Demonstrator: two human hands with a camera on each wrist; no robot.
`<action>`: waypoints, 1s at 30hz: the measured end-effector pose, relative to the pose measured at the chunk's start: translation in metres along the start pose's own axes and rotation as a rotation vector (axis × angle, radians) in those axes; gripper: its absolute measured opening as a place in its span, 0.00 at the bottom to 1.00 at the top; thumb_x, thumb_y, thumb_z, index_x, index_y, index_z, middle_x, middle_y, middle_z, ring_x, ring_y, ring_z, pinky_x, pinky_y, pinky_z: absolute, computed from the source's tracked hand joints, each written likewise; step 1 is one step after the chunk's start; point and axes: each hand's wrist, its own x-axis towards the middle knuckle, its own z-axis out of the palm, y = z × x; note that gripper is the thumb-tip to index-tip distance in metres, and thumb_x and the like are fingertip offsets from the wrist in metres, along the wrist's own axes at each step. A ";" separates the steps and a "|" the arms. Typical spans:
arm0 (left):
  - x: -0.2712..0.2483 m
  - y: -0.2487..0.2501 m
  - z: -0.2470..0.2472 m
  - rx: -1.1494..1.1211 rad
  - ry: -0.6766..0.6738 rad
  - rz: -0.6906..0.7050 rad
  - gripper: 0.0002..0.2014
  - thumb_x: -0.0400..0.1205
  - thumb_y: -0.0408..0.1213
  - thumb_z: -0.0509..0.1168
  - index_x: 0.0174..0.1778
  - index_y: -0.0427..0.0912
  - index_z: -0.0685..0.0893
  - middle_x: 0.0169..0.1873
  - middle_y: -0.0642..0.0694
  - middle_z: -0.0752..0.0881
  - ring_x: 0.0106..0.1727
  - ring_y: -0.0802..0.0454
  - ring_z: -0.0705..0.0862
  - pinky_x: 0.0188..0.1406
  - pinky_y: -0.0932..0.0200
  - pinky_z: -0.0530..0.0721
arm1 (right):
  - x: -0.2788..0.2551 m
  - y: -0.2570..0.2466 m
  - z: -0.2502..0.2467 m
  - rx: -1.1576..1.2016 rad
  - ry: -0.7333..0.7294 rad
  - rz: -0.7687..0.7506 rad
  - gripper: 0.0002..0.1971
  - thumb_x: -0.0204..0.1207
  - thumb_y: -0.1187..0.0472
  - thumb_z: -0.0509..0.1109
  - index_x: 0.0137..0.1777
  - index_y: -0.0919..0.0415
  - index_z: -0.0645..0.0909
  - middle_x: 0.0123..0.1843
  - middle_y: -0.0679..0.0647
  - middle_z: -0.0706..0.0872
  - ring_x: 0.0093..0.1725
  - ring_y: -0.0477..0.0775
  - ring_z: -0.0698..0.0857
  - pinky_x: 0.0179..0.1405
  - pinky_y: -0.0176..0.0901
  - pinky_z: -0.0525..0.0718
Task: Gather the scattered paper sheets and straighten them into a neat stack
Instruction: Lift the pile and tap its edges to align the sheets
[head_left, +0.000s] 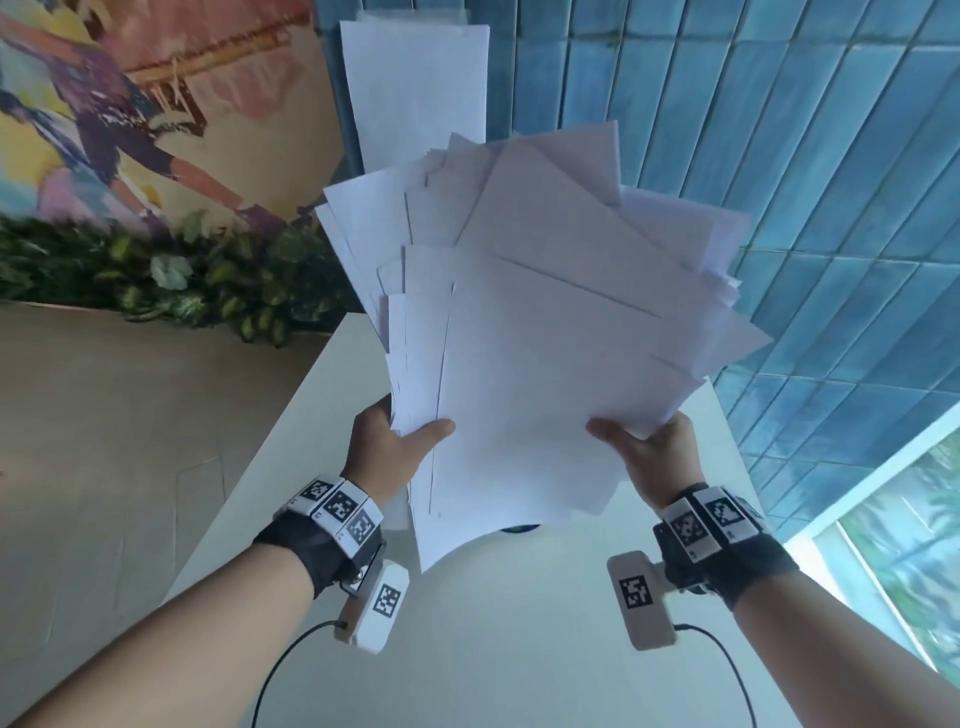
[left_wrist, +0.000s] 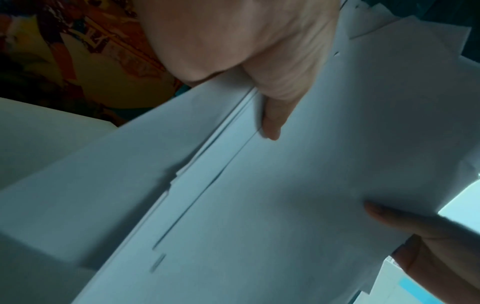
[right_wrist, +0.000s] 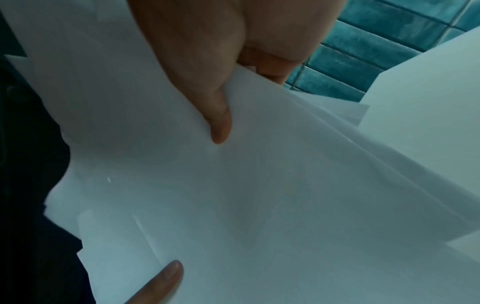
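A loose, fanned bundle of white paper sheets (head_left: 540, 332) is held up in the air above a white table (head_left: 498, 649). Its sheets are askew, with corners sticking out at different angles. My left hand (head_left: 395, 441) grips the bundle's lower left edge, thumb on top and fingers hidden beneath. My right hand (head_left: 644, 452) grips the lower right edge the same way. In the left wrist view the left thumb (left_wrist: 272, 115) presses on the paper sheets (left_wrist: 285, 205). In the right wrist view the right thumb (right_wrist: 218, 115) pinches the paper sheets (right_wrist: 259, 195).
A long white sheet or strip (head_left: 415, 88) stands behind the bundle against the blue tiled wall (head_left: 779, 130). A colourful mural (head_left: 130, 104) and a green leafy hedge (head_left: 171, 275) are at the left. A window (head_left: 893, 545) is at the right.
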 end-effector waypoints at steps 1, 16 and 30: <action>-0.005 -0.002 0.000 0.001 0.012 0.005 0.10 0.71 0.35 0.79 0.38 0.52 0.85 0.39 0.59 0.89 0.45 0.63 0.87 0.47 0.63 0.82 | -0.005 0.003 0.001 0.002 -0.007 0.002 0.10 0.63 0.69 0.82 0.35 0.57 0.83 0.33 0.48 0.86 0.28 0.32 0.84 0.30 0.23 0.80; -0.022 -0.008 -0.016 -0.058 -0.265 0.048 0.07 0.72 0.41 0.77 0.38 0.45 0.86 0.32 0.59 0.88 0.39 0.64 0.87 0.49 0.64 0.81 | -0.029 0.006 0.004 -0.182 0.022 0.017 0.08 0.63 0.65 0.82 0.37 0.64 0.86 0.34 0.58 0.87 0.35 0.58 0.85 0.32 0.37 0.80; -0.012 -0.025 -0.019 0.118 -0.101 0.151 0.18 0.66 0.39 0.83 0.23 0.50 0.77 0.18 0.66 0.82 0.24 0.71 0.81 0.28 0.76 0.75 | -0.040 0.011 0.012 -0.161 -0.024 0.007 0.21 0.59 0.64 0.84 0.25 0.46 0.72 0.15 0.33 0.78 0.19 0.30 0.78 0.20 0.20 0.69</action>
